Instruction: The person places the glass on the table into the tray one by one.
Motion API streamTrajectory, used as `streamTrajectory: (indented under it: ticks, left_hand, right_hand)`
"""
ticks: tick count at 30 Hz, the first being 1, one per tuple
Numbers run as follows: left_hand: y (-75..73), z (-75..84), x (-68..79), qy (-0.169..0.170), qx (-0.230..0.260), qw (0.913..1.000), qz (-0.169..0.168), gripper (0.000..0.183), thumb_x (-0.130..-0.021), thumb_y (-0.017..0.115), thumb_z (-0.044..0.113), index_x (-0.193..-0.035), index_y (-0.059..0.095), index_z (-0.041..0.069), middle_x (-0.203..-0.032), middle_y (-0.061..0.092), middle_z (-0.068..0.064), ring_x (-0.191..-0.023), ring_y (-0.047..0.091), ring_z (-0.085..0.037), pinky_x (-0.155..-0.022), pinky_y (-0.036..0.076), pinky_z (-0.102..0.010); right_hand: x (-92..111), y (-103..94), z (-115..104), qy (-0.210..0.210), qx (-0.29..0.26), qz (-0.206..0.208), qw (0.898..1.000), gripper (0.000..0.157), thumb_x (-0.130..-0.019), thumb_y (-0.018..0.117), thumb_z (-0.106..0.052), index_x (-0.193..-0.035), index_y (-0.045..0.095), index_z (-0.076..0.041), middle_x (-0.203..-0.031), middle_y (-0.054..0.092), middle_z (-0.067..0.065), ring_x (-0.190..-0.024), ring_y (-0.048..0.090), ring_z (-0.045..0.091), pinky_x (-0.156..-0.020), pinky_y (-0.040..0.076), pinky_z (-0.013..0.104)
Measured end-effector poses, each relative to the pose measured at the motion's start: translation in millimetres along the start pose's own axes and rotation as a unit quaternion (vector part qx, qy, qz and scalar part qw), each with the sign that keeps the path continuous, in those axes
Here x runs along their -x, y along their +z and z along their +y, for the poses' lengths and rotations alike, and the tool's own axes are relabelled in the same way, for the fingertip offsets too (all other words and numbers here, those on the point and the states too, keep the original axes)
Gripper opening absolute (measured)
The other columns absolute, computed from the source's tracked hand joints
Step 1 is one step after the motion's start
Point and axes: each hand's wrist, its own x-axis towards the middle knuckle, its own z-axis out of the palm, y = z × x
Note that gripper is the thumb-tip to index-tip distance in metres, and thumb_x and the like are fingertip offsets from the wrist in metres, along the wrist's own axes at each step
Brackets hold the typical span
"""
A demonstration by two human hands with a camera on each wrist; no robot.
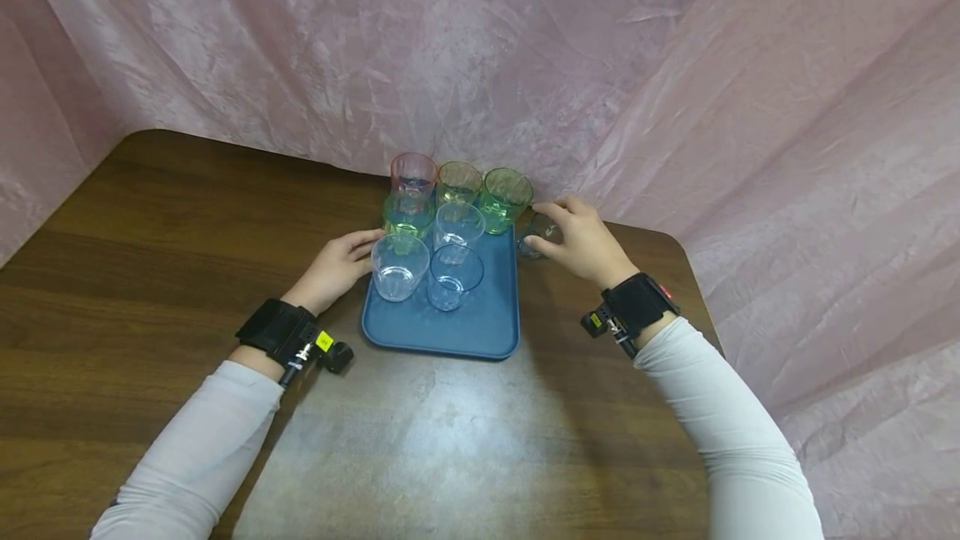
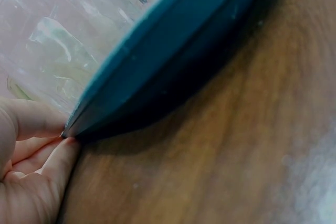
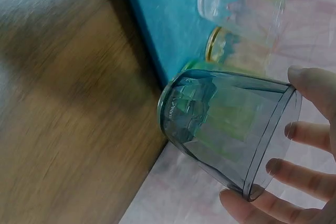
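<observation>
My right hand (image 1: 588,244) grips a smoky grey see-through cup (image 3: 220,129) by its rim, thumb on one side and fingers spread on the other. In the head view this cup is just right of the blue tray (image 1: 480,332), partly hidden by the hand. My left hand (image 1: 333,269) pinches the tray's left rim between thumb and fingers, plain in the left wrist view. On the tray, a red cup (image 1: 413,173), a yellow cup (image 1: 459,182) and a green cup (image 1: 506,200) form the back row. Nearer stand another green cup (image 1: 408,219) and clear cups (image 1: 400,269).
A brown wooden table (image 1: 187,257) bears the tray. Pink curtains (image 1: 450,48) hang close behind the back row of cups and along the right side. The table's right edge runs near my right forearm.
</observation>
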Motion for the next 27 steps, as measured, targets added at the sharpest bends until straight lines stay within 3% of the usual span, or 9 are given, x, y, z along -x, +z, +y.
streamTrajectory:
  ticks: [10,18,27]
  left_hand:
    - [0.4,-0.2,0.4,0.003,0.013,0.9999,-0.002,0.056,-0.105,0.053,0.006,-0.156,0.032,-0.001,-0.161,0.033,-0.019,-0.147,0.036,-0.031,-0.115,0.039,-0.044]
    - [-0.8,1.7,0.7,0.005,0.008,1.0000,-0.002,0.057,-0.105,0.054,0.005,-0.157,0.031,-0.001,-0.160,0.033,-0.021,-0.146,0.036,-0.033,-0.115,0.039,-0.045]
    - [-0.5,0.4,-0.2,0.010,0.006,0.9999,0.001,0.057,-0.104,0.055,0.006,-0.156,0.033,-0.002,-0.159,0.035,-0.022,-0.146,0.036,-0.034,-0.115,0.039,-0.045]
  right_hand:
    - [-14,12.4,-17,-0.022,0.000,-0.006,1.000,0.058,-0.096,0.071,-0.041,-0.143,0.057,-0.011,-0.131,0.054,0.018,-0.121,0.051,0.039,-0.098,0.047,0.054]
    - [-20,24.0,-24,-0.039,0.003,-0.029,0.999,0.061,-0.096,0.071,-0.041,-0.145,0.055,-0.009,-0.138,0.051,0.020,-0.126,0.051,0.040,-0.115,0.033,0.057]
    - [-22,30.2,-27,-0.051,0.023,-0.033,0.998,0.061,-0.096,0.070,-0.043,-0.145,0.055,-0.009,-0.132,0.053,0.018,-0.119,0.051,0.038,-0.105,0.042,0.053]
